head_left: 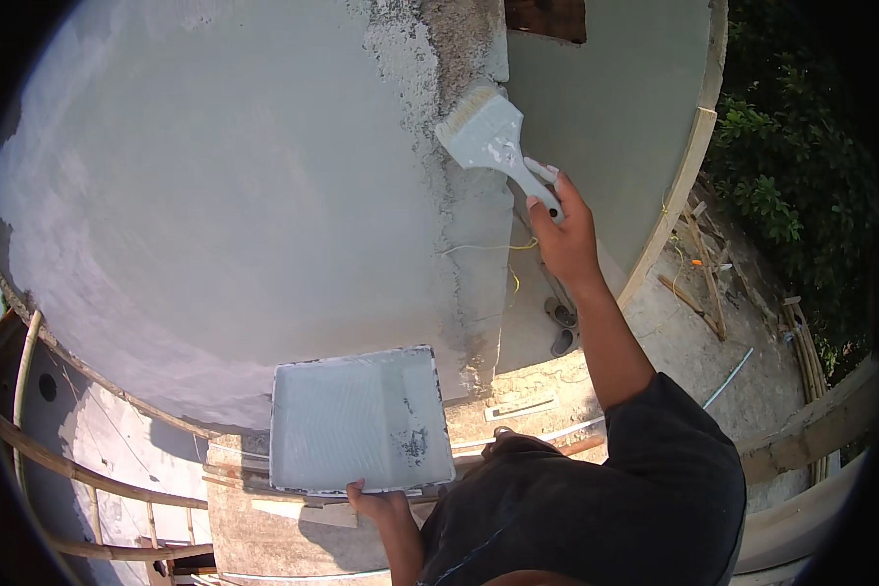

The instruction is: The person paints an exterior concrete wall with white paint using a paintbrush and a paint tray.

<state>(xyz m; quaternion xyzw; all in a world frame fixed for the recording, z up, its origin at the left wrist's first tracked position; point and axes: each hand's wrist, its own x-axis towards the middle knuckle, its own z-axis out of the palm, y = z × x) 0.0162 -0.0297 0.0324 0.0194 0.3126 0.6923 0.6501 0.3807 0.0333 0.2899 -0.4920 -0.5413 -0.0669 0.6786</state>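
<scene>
My right hand (565, 234) is closed around the handle of a wide, flat paintbrush (488, 135) spotted with white paint. Its pale bristles lie against the rough, unpainted strip (459, 44) at the corner of a pale grey-green wall (225, 186), though firm contact is hard to judge. Down at the wall's foot, my left hand (376, 501) grips the near edge of a paint tray (334, 420). Pale paint coats the tray's ribbed floor, with dark specks toward its right side. The left fingers are mostly hidden beneath the tray; the thumb shows on its rim.
Right of the corner is a recessed wall (606, 127) with a dark opening (547, 18) above. A thin yellow wire (515, 278) sticks out near the corner. Shoes (562, 327) and loose timber (523, 407) lie on the floor. Bamboo poles (98, 479) stand at lower left.
</scene>
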